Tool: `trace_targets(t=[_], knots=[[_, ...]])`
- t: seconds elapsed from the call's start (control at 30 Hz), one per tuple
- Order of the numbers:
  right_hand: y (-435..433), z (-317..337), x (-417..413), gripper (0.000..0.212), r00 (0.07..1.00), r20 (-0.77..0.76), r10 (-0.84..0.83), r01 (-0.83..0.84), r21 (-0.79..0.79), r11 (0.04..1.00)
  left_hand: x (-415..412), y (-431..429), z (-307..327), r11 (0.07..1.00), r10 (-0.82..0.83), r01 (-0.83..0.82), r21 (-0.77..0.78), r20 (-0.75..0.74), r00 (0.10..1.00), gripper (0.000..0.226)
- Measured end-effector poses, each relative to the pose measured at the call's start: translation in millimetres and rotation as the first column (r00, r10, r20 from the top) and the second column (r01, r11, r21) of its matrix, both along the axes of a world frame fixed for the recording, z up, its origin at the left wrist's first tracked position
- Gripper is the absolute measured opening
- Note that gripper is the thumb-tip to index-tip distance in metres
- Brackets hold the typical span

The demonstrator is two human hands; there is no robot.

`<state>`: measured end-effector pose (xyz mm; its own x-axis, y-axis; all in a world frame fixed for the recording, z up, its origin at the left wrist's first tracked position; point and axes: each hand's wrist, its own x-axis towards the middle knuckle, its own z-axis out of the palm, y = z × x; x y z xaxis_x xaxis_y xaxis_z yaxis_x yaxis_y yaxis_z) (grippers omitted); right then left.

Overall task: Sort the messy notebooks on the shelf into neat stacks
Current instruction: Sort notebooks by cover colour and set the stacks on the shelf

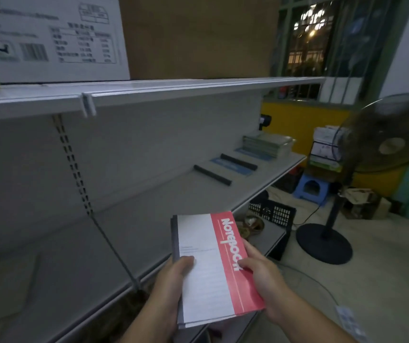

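The left hand (173,276) grips a stack of notebooks (208,280) at its near left edge, thumb pressed flat on the white cover and fingers curled underneath. The right hand (260,276) clasps the opposite long edge, thumb on the red band. Both forearms reach in from below, wrists roughly level.

The stack is held nearly flat, with its long axis running away from the person and leaning slightly left. The red lettered strip runs down its right side.

Just beneath and left of the stack is the front lip of a grey shelf (74,256). Beyond the stack on that board lie two black rolls (212,175), then blue notebooks (233,167), then a green pile (265,144) at the far end. Above the stack, an upper shelf (149,92) carries a white carton (50,38). Right of the stack are a black crate (272,214), a blue stool (311,188) and a standing fan (384,144), with a barred window (322,35) above.
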<state>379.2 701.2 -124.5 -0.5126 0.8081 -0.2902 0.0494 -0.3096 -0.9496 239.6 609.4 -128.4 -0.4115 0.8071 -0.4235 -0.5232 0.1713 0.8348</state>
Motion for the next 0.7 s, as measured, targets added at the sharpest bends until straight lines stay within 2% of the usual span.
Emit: trace_targets(t=[0.27,0.4,0.5,0.6,0.7], knots=[[109,14,-18,0.047,0.994,-0.016,-0.106,0.105,-0.054,0.993,-18,122,9,0.994,0.024,-0.016,0.112,-0.07,0.997,0.017],[159,15,-23,0.051,0.986,-0.028,-0.167,0.165,-0.048,0.985,-27,176,2,0.988,0.036,-0.026,0.153,-0.065,0.997,0.024],[193,13,-23,0.045,0.982,-0.007,-0.187,0.187,-0.052,0.981,-31,213,-1,0.991,0.095,-0.089,0.099,-0.054,0.994,0.029],[224,11,-25,0.037,0.985,0.046,-0.164,0.165,-0.032,0.986,-32,233,-8,0.992,0.123,-0.121,0.041,-0.04,0.992,0.051],[257,11,-34,0.033,0.99,0.073,-0.12,0.121,0.001,0.993,-36,261,-7,0.981,0.193,-0.193,-0.002,-0.032,0.981,0.048]])
